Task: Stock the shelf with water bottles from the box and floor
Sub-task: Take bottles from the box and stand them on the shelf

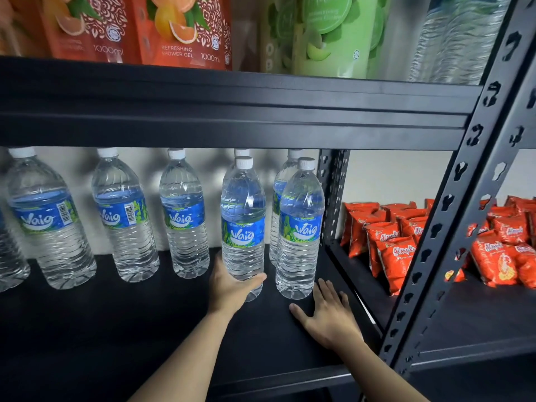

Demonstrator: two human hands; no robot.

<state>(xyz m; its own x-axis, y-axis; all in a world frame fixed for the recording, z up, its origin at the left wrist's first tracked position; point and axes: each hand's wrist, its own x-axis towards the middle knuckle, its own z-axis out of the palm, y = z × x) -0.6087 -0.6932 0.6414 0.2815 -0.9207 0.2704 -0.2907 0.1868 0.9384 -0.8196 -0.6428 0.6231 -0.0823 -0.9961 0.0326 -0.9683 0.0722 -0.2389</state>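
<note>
Several clear water bottles with blue labels and white caps stand on the black shelf (pixel 116 329). My left hand (pixel 232 288) grips the base of one upright bottle (pixel 243 221) in the front row, with another bottle behind it. To its right stands a bottle (pixel 300 227) in front of another. My right hand (pixel 327 314) lies flat on the shelf with straight fingers, just right of that bottle's base, holding nothing. Three more bottles (pixel 182 216) line the back wall to the left.
A black shelf beam (pixel 232 111) runs low overhead, carrying orange shower gel packs (pixel 179 27) and green packs (pixel 330 33). A perforated black upright (pixel 452 213) stands at the right. Beyond it lie red snack packets (pixel 388 245) on the neighbouring shelf.
</note>
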